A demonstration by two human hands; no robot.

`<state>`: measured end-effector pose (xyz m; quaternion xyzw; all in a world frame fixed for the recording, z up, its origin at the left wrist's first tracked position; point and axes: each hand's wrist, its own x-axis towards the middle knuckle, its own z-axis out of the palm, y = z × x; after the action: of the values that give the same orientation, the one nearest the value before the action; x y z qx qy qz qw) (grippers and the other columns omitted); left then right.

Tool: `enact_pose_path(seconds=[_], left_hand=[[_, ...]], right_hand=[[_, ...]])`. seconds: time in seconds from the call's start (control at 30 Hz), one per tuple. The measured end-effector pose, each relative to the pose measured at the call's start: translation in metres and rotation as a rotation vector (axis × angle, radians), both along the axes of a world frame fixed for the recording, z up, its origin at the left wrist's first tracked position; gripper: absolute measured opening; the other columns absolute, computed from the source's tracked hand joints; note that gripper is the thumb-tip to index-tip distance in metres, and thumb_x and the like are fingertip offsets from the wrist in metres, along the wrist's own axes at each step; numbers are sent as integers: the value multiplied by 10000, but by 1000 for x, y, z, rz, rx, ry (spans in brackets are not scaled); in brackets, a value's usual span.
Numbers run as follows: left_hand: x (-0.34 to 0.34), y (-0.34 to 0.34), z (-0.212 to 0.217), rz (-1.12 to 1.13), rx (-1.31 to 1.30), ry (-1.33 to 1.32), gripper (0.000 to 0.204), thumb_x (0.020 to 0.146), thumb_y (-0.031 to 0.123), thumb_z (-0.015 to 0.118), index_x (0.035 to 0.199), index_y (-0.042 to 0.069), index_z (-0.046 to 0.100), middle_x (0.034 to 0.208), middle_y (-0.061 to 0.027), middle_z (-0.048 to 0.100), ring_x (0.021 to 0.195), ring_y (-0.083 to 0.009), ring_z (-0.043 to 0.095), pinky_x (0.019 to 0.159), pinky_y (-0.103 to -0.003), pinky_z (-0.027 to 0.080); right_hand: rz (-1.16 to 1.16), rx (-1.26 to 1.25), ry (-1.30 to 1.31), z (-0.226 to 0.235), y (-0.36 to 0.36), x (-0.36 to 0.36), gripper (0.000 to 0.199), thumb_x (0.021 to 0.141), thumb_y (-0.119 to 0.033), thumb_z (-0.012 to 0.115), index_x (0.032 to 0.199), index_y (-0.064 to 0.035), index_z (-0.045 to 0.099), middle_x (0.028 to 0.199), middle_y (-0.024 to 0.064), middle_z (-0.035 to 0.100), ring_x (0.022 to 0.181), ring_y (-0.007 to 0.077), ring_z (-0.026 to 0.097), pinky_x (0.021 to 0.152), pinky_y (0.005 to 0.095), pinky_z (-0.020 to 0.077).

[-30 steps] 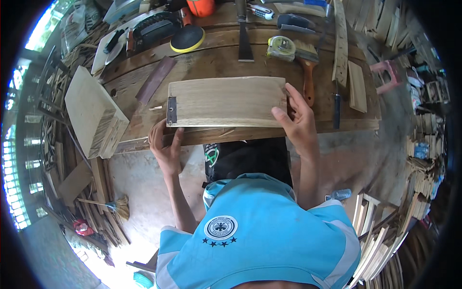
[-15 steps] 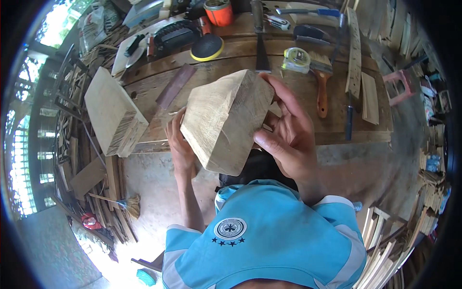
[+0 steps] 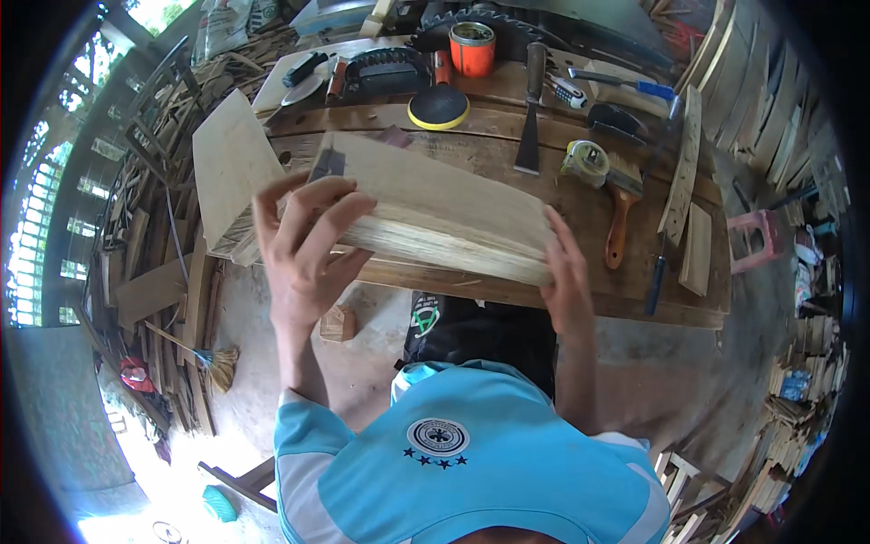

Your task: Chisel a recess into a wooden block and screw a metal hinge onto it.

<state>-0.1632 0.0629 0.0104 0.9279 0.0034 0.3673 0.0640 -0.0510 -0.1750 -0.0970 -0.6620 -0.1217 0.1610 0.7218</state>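
Observation:
A thick, pale wooden block (image 3: pixel 444 204) is held up between my two hands, above the near edge of the workbench. My left hand (image 3: pixel 313 231) wraps its left end, fingers curled over the upper face beside a dark patch. At the other end, my right hand (image 3: pixel 566 272) grips the block with its fingers along the edge. Behind it, a brown strip (image 3: pixel 393 137) on the bench is mostly hidden. A second pale block (image 3: pixel 234 172) stands at the bench's left end, close to my left hand.
Across the bench (image 3: pixel 507 150) lie a scraper (image 3: pixel 530 118), a tape measure (image 3: pixel 587 163), a paintbrush (image 3: pixel 621 208), a round yellow-edged sanding pad (image 3: pixel 439 108), an orange can (image 3: pixel 472 50) and a blue-handled tool (image 3: pixel 634 86). A pink stool (image 3: pixel 757 240) stands right; scrap wood is piled on both sides.
The block has been turned from a tilted, end-on pose to lying lengthwise across my view. My left hand has shifted over its left end, my right hand to its far right end. The view has shifted.

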Motion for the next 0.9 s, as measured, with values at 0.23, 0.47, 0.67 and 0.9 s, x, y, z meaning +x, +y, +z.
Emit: enact_pose_path(seconds=[0.23, 0.47, 0.67, 0.9], left_hand=[[14, 0, 51, -303, 330, -3, 450, 535, 147, 677, 969, 209, 575, 977, -21, 567, 888, -282, 556, 701, -396, 504], [45, -44, 48, -373, 243, -24, 539, 630, 159, 622, 1141, 304, 531, 963, -26, 544, 837, -243, 575, 699, -389, 509], [22, -37, 42, -329, -6, 84, 710, 492, 197, 759, 1161, 155, 524, 978, -86, 585, 839, -269, 598, 720, -410, 501], [21, -33, -42, -436, -480, -379, 381, 592, 235, 783, 862, 7, 640, 885, -142, 592, 826, -281, 601, 709, -363, 489]], right_hand=[[92, -392, -366, 2, 78, 38, 349, 966, -224, 311, 1032, -21, 587, 972, 72, 613, 859, 173, 578, 741, 275, 446], [17, 425, -542, 20, 104, 16, 302, 959, -243, 345, 980, 9, 510, 922, 91, 558, 818, 172, 534, 754, 285, 412], [179, 491, -485, 1, 96, 49, 372, 957, -310, 328, 833, -3, 498, 765, 45, 508, 724, 109, 479, 657, 241, 381], [218, 177, -654, 6, 137, 119, 296, 909, -225, 476, 691, -34, 536, 624, 5, 541, 577, 87, 498, 530, 252, 387]])
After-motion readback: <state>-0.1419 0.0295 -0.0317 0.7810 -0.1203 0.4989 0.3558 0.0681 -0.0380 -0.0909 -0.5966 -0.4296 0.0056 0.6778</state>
